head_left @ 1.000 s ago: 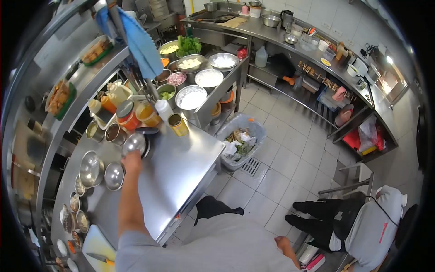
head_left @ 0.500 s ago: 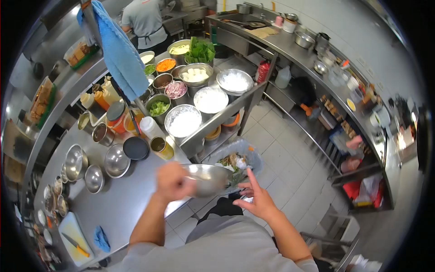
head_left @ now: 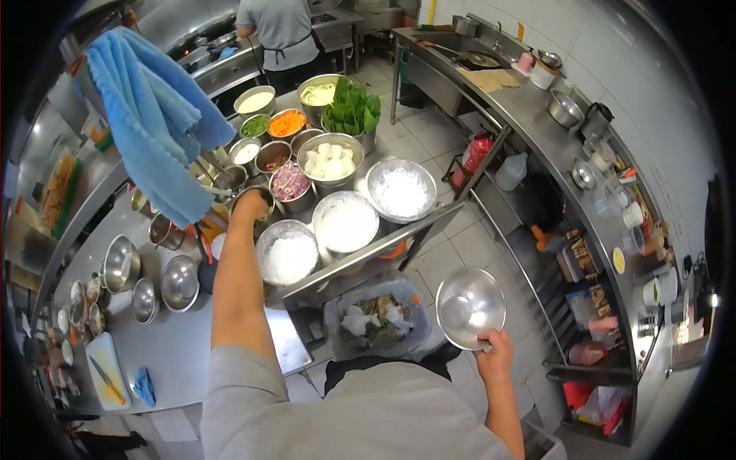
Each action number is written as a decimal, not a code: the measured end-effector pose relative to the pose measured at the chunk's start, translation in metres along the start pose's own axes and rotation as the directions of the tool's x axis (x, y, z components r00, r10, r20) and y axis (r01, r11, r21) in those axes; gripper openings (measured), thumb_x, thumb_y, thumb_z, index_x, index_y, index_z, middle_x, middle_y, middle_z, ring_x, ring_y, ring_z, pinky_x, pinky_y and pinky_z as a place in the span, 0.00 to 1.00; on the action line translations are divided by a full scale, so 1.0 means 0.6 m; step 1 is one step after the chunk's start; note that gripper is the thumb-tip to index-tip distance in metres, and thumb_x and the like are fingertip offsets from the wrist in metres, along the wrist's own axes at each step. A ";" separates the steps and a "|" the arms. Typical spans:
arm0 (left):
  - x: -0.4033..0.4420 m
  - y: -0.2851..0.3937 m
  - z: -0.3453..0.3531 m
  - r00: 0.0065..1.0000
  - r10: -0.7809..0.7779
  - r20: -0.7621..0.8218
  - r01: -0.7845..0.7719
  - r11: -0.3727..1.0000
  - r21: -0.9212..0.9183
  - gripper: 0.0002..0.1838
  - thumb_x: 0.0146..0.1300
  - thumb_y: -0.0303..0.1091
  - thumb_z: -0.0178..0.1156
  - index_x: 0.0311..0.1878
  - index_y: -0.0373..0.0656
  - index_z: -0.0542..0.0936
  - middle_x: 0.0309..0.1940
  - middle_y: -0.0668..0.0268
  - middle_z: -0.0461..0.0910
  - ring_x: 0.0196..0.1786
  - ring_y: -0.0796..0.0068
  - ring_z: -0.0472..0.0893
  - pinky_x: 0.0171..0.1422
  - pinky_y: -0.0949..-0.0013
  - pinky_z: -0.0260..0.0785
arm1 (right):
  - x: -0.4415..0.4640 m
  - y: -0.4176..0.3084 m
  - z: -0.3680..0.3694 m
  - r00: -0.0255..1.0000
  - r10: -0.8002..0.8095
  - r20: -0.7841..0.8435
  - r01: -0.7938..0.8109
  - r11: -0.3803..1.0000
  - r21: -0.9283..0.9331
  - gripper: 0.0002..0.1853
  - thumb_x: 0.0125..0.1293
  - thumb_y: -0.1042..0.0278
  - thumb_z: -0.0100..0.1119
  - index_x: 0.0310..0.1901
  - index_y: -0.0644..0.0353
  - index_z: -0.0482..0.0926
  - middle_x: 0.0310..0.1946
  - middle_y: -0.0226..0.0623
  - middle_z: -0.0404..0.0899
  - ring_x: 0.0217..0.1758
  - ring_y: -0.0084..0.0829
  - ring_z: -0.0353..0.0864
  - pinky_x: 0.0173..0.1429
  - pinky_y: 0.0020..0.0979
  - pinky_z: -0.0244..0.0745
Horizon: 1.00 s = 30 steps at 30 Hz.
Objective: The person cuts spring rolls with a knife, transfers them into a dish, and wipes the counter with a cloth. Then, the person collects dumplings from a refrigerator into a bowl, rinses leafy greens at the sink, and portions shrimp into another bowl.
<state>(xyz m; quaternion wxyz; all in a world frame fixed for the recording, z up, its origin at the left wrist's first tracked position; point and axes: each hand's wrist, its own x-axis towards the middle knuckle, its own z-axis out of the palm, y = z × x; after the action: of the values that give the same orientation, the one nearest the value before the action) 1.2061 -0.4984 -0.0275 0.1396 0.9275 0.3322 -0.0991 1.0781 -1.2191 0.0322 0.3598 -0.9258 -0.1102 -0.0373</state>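
Gripping steel bowl (head_left: 469,303) by near rim w/ R hand (head_left: 498,353), fwd-L of wrist, well R of pot (head_left: 270,205) w/ L hand (head_left: 250,205) dipped in, can't tell grip there.

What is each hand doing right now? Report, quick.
Left hand: fingers down in a metal pot; can't tell if open or closed.
Right hand: closed, holding a metal bowl by its rim.
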 end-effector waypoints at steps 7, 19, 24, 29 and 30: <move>-0.039 0.022 0.034 0.962 -0.244 -0.120 0.234 0.968 -0.086 0.25 0.56 0.40 0.72 0.58 0.47 0.86 0.60 0.49 0.85 0.65 0.52 0.83 0.69 0.57 0.74 | 0.167 0.183 -0.026 0.993 -0.014 0.121 0.014 1.000 0.001 0.19 0.46 0.80 0.81 0.38 0.57 0.81 0.39 0.41 0.81 0.44 0.46 0.84 0.48 0.42 0.78; -0.119 0.081 -0.053 0.600 -0.586 -0.545 0.284 0.793 -0.540 0.11 0.49 0.35 0.77 0.36 0.43 0.92 0.33 0.58 0.90 0.35 0.66 0.88 0.48 0.63 0.78 | 0.584 0.501 -0.181 0.951 -0.071 0.301 0.150 0.957 -0.248 0.17 0.48 0.76 0.79 0.38 0.57 0.80 0.40 0.45 0.79 0.47 0.53 0.82 0.51 0.47 0.78; -0.156 0.119 -0.077 0.529 -0.587 -0.614 0.130 0.770 -0.624 0.11 0.53 0.35 0.75 0.39 0.42 0.92 0.35 0.62 0.91 0.39 0.71 0.88 0.50 0.65 0.78 | 0.733 0.504 -0.193 0.927 -0.266 0.263 0.307 0.943 -0.130 0.17 0.48 0.78 0.78 0.39 0.59 0.80 0.41 0.46 0.78 0.46 0.53 0.81 0.50 0.47 0.77; -0.199 0.157 -0.123 0.455 -0.650 -0.609 0.205 0.741 -0.639 0.10 0.55 0.34 0.73 0.39 0.40 0.89 0.34 0.64 0.90 0.36 0.73 0.86 0.47 0.66 0.77 | 0.802 0.405 -0.141 0.869 -0.425 0.251 0.417 0.905 0.089 0.19 0.47 0.80 0.77 0.40 0.59 0.80 0.41 0.45 0.79 0.45 0.50 0.82 0.49 0.43 0.78; -0.200 0.147 -0.127 0.481 -0.628 -0.611 0.152 0.747 -0.648 0.10 0.55 0.34 0.73 0.38 0.40 0.88 0.33 0.64 0.89 0.36 0.74 0.86 0.46 0.67 0.77 | 0.806 0.371 -0.130 0.853 -0.443 0.277 0.431 0.896 0.106 0.19 0.47 0.80 0.77 0.41 0.59 0.81 0.41 0.45 0.79 0.45 0.50 0.82 0.49 0.42 0.78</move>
<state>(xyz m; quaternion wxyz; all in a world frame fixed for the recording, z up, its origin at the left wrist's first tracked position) 1.1790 -0.6097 0.0943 0.1864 0.6881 0.5820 0.3912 1.6008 -1.3457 0.0150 0.3400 -0.8641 -0.3703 0.0225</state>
